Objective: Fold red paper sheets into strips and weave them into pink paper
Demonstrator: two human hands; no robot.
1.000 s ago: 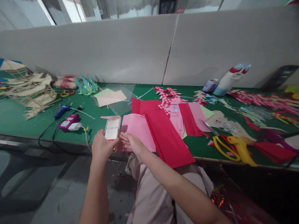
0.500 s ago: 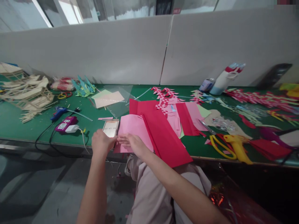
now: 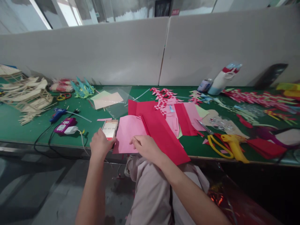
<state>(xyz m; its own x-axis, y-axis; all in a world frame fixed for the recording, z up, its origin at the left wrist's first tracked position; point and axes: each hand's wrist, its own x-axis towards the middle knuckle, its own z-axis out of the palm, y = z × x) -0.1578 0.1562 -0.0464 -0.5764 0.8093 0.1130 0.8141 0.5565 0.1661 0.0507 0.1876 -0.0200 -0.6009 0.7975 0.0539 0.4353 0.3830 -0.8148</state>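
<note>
A phone (image 3: 109, 129) with a lit timer screen lies flat on the green table (image 3: 23, 128) near its front edge. My left hand (image 3: 100, 145) is curled round the phone's near end. To its right lies a pink paper sheet (image 3: 128, 131), and my right hand (image 3: 145, 147) rests on that sheet's near edge with fingers bent. A long red folded sheet (image 3: 164, 134) overlaps the pink one on the right.
A blue glue gun (image 3: 57, 113), a purple power strip (image 3: 64, 125) and black cables sit at left. Wooden stick models (image 3: 25, 95) stand far left. Yellow scissors (image 3: 219, 147), a yellow glue gun (image 3: 234, 147) and paper scraps lie right. A grey partition (image 3: 164, 50) backs the table.
My left hand has lowered the phone from upright to flat on the table. My right hand has moved from the phone's side onto the pink sheet's near edge.
</note>
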